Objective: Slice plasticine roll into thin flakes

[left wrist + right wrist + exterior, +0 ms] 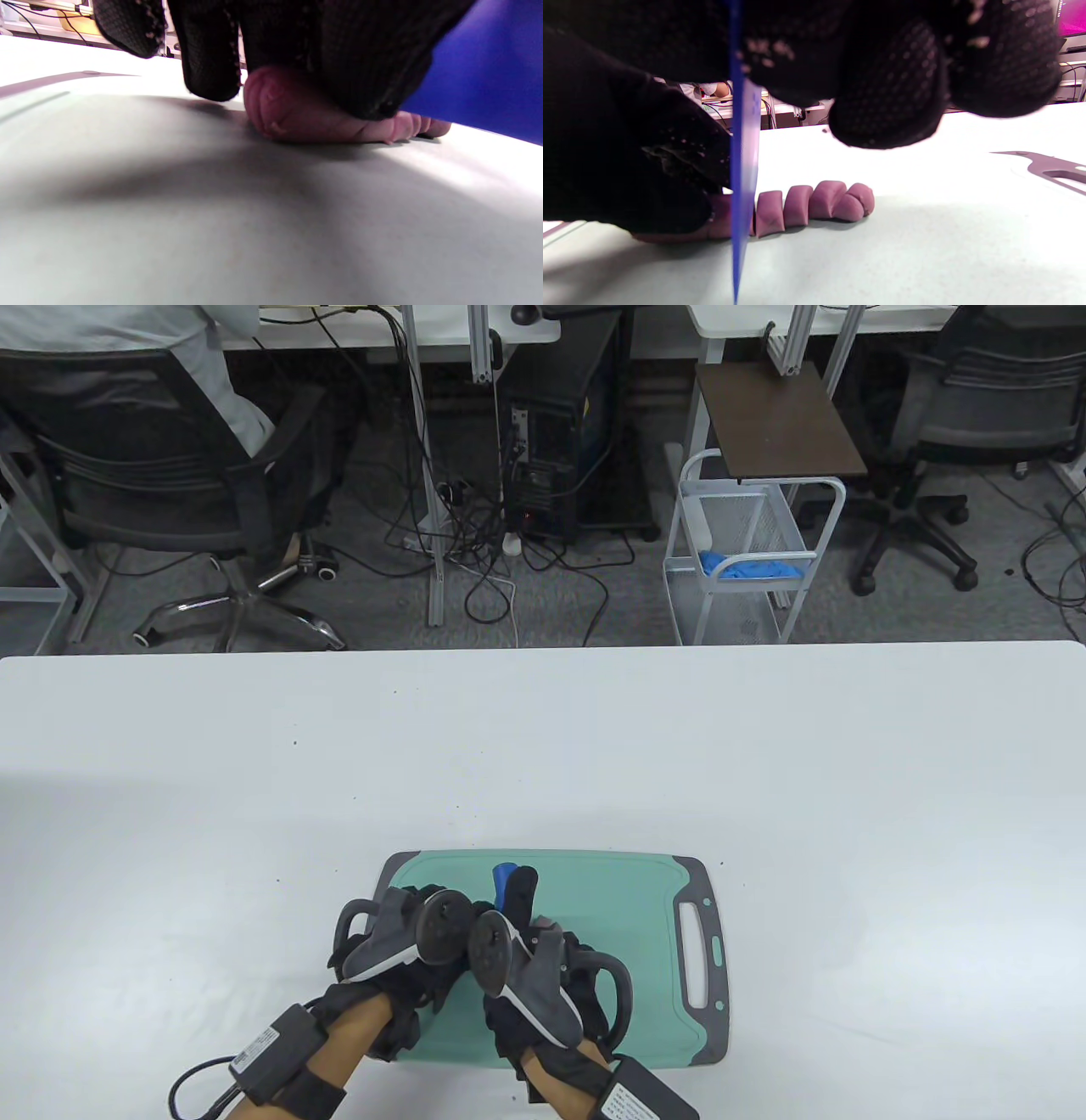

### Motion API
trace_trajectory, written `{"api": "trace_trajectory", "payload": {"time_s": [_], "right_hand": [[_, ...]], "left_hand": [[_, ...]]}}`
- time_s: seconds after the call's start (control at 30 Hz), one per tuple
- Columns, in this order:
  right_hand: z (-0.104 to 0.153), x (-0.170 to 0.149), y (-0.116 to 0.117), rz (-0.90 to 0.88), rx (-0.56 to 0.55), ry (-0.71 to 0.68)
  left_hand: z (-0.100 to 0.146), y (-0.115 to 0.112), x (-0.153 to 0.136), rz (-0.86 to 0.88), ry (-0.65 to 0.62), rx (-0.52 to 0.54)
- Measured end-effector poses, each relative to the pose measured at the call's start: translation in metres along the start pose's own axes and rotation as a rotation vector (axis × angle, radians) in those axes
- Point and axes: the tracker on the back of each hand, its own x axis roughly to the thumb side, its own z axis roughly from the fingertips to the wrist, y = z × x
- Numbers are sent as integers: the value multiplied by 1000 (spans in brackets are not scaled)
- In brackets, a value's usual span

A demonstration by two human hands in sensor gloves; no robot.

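On the green cutting board (645, 899), the left hand (399, 937) pressed down a purple plasticine roll (814, 207). The right hand (530, 963) gripped a blue blade (742, 169); cuts probably needed closer spacing.

Lying on the white table (254, 780): a green cutting board (628, 933), handle slot to the right. Hovering close together over its left part: left hand (399, 937) and right hand (530, 976), trackers nearly touching. Poking out just beyond them: a blue tool (506, 881).
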Motion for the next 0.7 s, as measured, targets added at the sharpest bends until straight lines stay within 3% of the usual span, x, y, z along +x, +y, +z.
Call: {"api": "trace_trajectory", "payload": {"time_s": [0.7], "right_hand": [[10,6,-4,1,27,-33]], "left_hand": [[-1,0,-8,22,21,26]]}}
